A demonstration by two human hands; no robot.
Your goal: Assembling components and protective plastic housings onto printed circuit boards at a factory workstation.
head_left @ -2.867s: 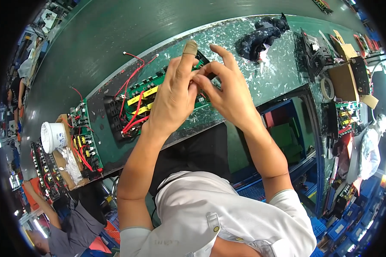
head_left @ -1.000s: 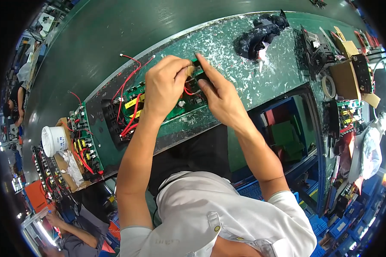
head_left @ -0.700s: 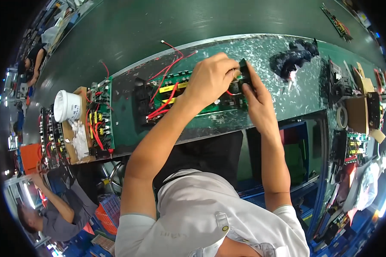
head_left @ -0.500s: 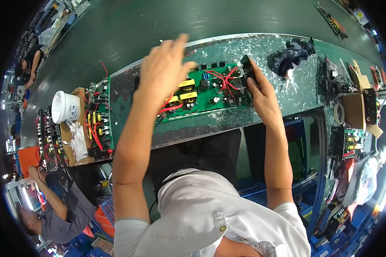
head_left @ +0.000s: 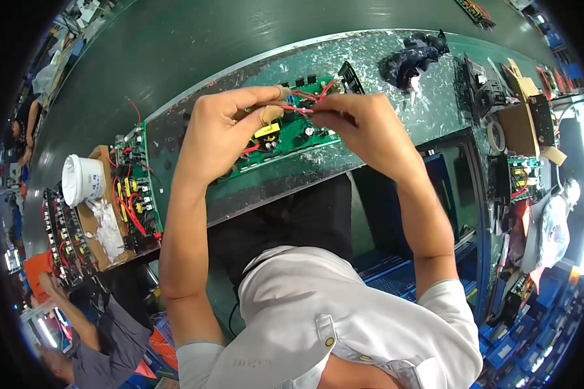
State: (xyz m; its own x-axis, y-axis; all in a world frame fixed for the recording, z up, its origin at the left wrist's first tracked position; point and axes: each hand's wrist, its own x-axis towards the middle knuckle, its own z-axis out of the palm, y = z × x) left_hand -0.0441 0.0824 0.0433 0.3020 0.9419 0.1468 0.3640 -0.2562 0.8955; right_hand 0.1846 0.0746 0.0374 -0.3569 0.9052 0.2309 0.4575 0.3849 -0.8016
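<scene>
A person seen from above works at a green desk (head_left: 175, 39) with a scuffed pale mat. Both bare hands are raised over a green circuit board (head_left: 285, 139) that lies flat on the mat, just past the desk's near edge, at about twelve o'clock from the person's chest.

The left hand (head_left: 224, 129) has its grip pinched together, thumb against fingertips, on a thin red wire (head_left: 298, 110). The right hand (head_left: 363, 126), at three o'clock from the left, has its grip closed on the same wire's other end. The wire runs between them just above the board, beside a yellow component (head_left: 267, 131) and a black heat sink (head_left: 352, 76) at the board's one o'clock corner.

By the look of it, the step in hand is dressing or routing a lead across the board. The next move likely calls for a steady pinch and fine placement of the wire end, without tugging its joints.

At nine o'clock lie more circuit boards (head_left: 136, 188) with red wires, a white tub (head_left: 84, 180) and crumpled plastic on cardboard. A black bundle (head_left: 412, 57) sits at one o'clock. Another person's arm (head_left: 71, 311) shows at seven o'clock.
</scene>
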